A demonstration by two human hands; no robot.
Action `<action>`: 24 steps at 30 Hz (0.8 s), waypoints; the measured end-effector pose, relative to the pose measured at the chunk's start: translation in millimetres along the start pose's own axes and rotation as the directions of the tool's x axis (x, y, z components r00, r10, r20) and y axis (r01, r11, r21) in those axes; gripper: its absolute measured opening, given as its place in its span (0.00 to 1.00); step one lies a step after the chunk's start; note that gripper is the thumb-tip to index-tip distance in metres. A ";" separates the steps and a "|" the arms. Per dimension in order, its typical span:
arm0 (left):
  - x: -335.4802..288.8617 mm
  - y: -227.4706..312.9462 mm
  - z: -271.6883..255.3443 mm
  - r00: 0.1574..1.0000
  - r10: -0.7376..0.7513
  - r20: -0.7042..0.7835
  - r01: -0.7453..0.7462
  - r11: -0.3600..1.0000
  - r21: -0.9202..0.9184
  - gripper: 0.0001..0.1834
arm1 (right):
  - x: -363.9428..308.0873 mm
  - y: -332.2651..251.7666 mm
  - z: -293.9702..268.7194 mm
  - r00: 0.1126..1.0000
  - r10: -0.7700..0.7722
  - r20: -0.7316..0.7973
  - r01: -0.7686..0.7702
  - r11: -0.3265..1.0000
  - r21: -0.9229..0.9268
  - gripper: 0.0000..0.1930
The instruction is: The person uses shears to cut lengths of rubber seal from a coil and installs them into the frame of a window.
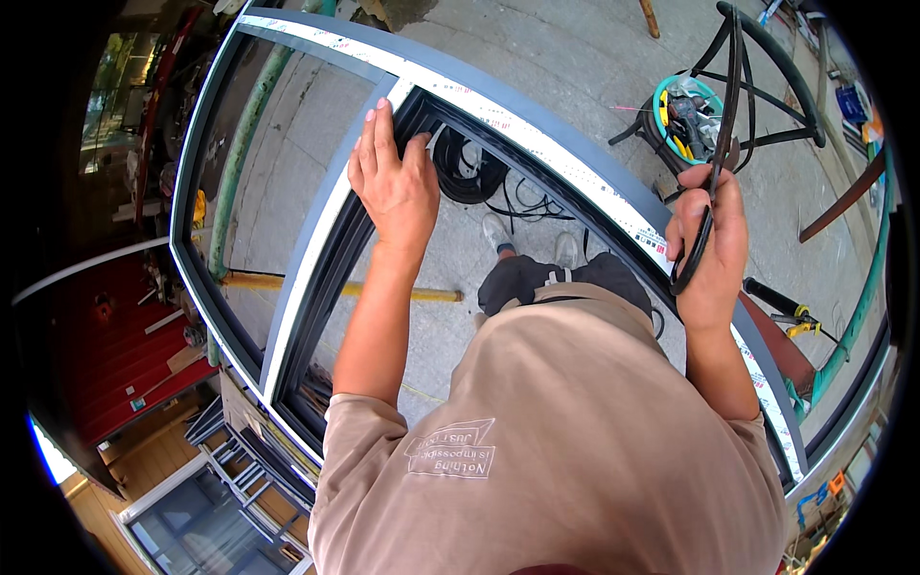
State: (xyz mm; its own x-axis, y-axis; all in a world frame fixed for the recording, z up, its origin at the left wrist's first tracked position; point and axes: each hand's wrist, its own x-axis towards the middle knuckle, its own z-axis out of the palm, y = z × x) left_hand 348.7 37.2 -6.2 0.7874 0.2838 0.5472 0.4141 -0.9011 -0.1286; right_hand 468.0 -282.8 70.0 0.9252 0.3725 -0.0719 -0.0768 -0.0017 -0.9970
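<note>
At far left is a dark red panel [101,331], in shadow; a green pole [230,192], its paint worn, shows through the left opening of the window frame [565,168], which is grey and black with printed white film along its face and reaches across most of the view; the left hand [398,187] lies on the frame's dividing bar near its top joint, fingers extended over the white film and thumb bent at the dark inner edge; below it, seen through the frame, a yellow bar [402,293] runs sideways; a black coil [488,182] lies on the grey floor [575,57], with loose black lengths beside it; farther right, well apart from the left hand, the right hand [719,249] is clamped on a black strip [701,245], above the frame's long side, one part curling down below the fingers and the rest rising above them; near it, toward the top right, a turquoise bucket [658,110] holds yellow and dark tools.
</note>
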 end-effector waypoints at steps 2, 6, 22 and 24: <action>-0.8 -0.1 -1.2 1.000 0.000 -0.002 0.000 1.000 -0.012 0.06 | 0.4 0.6 1.4 1.000 -0.002 -0.008 0.002 1.000 -0.021 0.12; 2.3 1.3 -2.3 1.000 0.004 0.008 -0.004 1.000 -0.011 0.07 | 2.2 2.7 -1.0 1.000 -0.009 -0.011 0.008 0.999 -0.053 0.13; -13.6 -11.9 -14.2 0.999 0.010 0.037 -0.009 1.000 -0.021 0.14 | 2.0 4.6 -1.9 0.998 -0.064 -0.017 0.062 0.993 -0.103 0.14; -14.7 -11.7 -21.0 0.995 0.005 0.103 -0.002 1.000 -0.024 0.18 | 1.6 5.0 -2.0 0.998 -0.053 -0.019 0.051 0.995 -0.086 0.14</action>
State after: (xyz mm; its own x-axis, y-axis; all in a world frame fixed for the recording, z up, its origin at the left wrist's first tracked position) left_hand 322.7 36.7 4.6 0.8323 0.3121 0.4581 0.4014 -0.9093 -0.1097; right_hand 469.9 -284.1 64.8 0.9348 0.3546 -0.0198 0.0025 -0.0625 -0.9980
